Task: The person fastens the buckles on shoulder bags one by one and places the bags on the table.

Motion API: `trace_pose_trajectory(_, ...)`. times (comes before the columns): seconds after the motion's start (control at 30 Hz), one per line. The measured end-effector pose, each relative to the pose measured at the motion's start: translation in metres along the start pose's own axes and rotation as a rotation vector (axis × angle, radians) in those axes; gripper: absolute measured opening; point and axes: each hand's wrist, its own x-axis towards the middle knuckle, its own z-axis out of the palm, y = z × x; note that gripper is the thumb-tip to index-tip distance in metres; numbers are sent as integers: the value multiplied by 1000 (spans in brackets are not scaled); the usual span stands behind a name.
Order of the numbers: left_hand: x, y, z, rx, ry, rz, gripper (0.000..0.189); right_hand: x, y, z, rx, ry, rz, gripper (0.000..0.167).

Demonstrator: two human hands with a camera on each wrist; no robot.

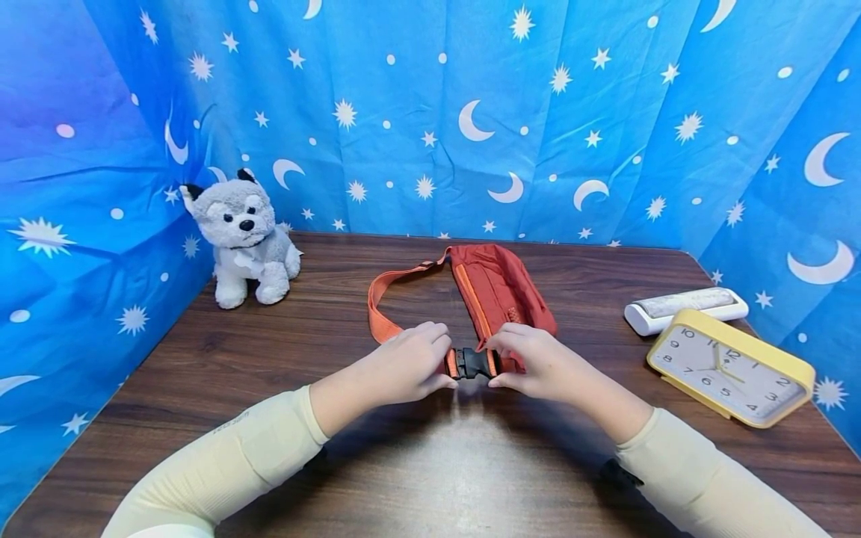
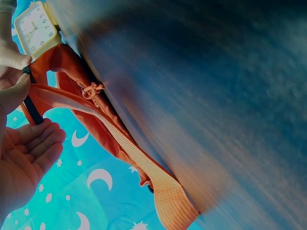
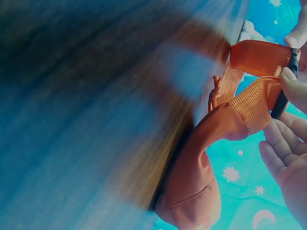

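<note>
The fingers of the left hand [image 1: 415, 364] and right hand [image 1: 540, 365] pinch opposite ends of the black buckle [image 1: 474, 363], the red bag [image 1: 503, 288] lying just beyond them, and an uneven pull could make the buckle slip free

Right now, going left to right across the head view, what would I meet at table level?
Stuffed dog → left hand → black buckle → right hand → yellow clock.
</note>
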Motion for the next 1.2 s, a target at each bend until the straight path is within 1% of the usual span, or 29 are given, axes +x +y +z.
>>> trace_pose_trajectory(0.27, 1, 1, -1, -3, -6, -10, 41, 1, 0, -1, -7, 0, -9, 40)
trace_pose_trajectory(0.53, 2, 1, 0, -4, 6, 2, 42, -1, 0, -1, -3, -3, -8, 40)
trace_pose_trajectory(0.8, 2, 2, -1, -12, -15, -17, 43, 0, -1, -3, 1, -6, 5, 40)
trace_pose_trajectory(1.0, 2, 2, -2, -22, -10, -20, 42, 1, -1, -3, 14, 7, -14, 40)
trace_pose_trajectory(1.2, 2, 1, -2, -37, -8, -28, 42, 1, 0, -2, 32, 6, -14, 40)
